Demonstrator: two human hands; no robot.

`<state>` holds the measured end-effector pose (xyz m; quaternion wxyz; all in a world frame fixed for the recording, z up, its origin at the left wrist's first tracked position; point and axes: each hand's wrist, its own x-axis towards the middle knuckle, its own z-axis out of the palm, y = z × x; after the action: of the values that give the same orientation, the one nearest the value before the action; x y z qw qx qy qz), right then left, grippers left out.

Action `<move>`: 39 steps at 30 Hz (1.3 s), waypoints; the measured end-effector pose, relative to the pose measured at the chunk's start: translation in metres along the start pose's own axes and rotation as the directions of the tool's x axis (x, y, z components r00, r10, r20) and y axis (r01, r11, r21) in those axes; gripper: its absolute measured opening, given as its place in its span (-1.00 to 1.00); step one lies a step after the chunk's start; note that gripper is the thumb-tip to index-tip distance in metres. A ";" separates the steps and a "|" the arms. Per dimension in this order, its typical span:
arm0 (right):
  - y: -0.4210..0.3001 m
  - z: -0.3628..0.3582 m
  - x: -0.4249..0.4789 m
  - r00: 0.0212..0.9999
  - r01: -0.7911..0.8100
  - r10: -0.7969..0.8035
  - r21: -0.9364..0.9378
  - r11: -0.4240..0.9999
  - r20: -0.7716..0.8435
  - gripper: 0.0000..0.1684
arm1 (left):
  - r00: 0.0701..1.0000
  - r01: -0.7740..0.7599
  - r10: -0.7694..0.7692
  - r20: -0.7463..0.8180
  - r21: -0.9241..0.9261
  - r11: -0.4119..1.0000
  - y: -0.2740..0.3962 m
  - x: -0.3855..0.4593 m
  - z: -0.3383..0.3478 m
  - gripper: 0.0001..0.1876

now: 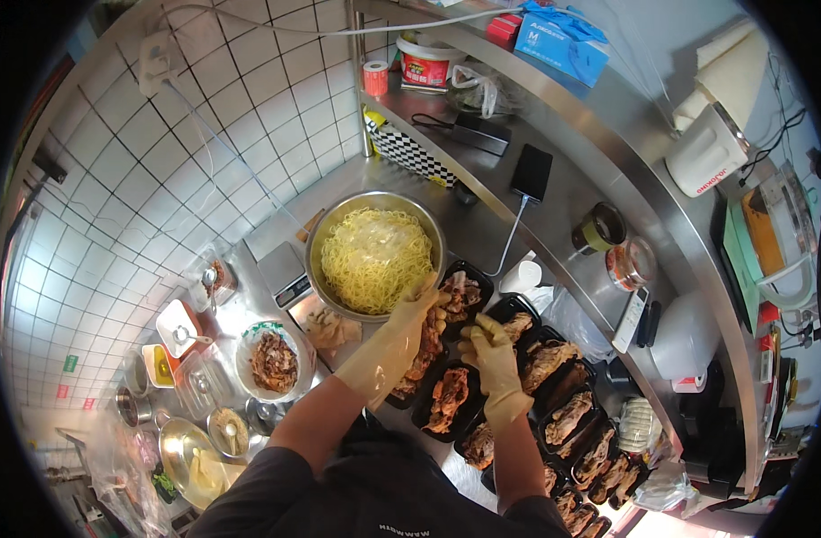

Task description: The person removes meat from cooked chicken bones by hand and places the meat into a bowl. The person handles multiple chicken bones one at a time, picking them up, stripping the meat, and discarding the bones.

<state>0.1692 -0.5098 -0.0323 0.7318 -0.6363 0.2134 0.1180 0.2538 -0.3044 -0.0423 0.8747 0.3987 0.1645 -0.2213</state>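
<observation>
My left hand (420, 313), in a pale yellow glove, reaches across the black plastic trays beside the noodle bowl's rim. Its fingers are at the cooked meat (427, 353) in a tray, and the wrist hides part of it; whether they grip any is unclear. My right hand (487, 350), gloved alike, hovers over the trays with bent, spread fingers, and nothing shows in them. Between the hands and nearer my body, one black tray (448, 401) holds browned meat. Thin yellow noodles (376, 259) fill a large steel bowl (318, 290) ahead of my left hand.
Several more black trays of meat (568, 418) run down the right. A digital scale (284, 270) stands left of the bowl. Farther left are a lined bowl of shredded meat (274, 363) and sauce containers (179, 329). A steel shelf edge (518, 232) overhangs the right side, with a phone (531, 173) on the shelf.
</observation>
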 end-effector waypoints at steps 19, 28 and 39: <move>-0.114 0.199 -0.080 0.913 0.166 -0.143 -0.028 0.986 0.381 -0.63 | 0.994 -0.106 0.099 0.051 0.174 0.979 0.127 -0.228 -0.074 -0.44; -0.101 0.316 -0.118 0.640 0.286 -0.186 -0.007 0.958 0.746 -0.62 | 0.981 -0.186 0.181 -0.066 -0.556 0.810 0.138 -0.296 -0.163 -0.55; -0.079 0.346 -0.134 0.544 0.643 -0.397 -0.064 0.763 0.739 -0.50 | 0.975 -0.184 0.222 -0.018 -0.626 0.758 0.142 -0.337 -0.189 -0.60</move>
<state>0.1425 -0.1693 0.1340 0.6402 -0.6914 -0.2982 0.1522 0.0209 0.0103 0.0837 0.9801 0.0960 0.1590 -0.0697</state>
